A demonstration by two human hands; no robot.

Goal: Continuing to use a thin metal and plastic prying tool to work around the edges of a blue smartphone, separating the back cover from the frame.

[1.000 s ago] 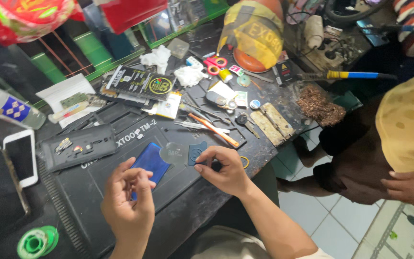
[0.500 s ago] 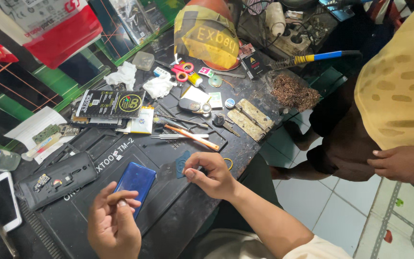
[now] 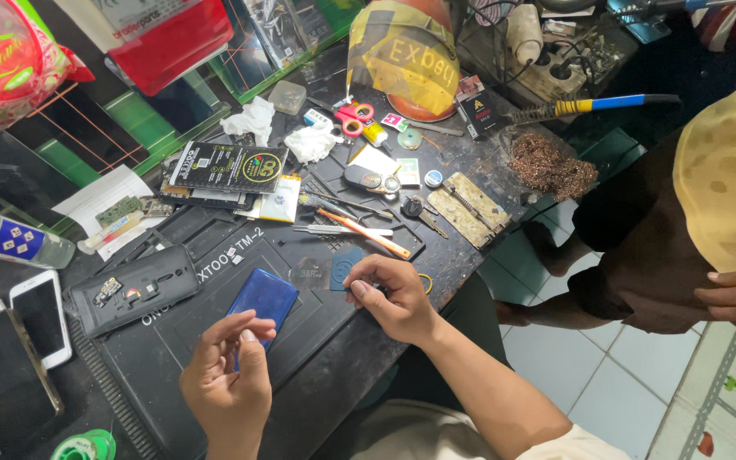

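Now the left hand [image 3: 227, 375] holds the blue phone cover [image 3: 263, 300] nearer the black mat [image 3: 215, 341] on the tabletop [image 3: 462, 255] than before, fingers pinching its lower edge; the right hand [image 3: 393, 294] stays curled, pressing a small tool against the mat.

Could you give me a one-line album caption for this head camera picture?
At a cluttered repair bench, the left hand holds a blue phone back cover while the right hand rests on the black work mat.
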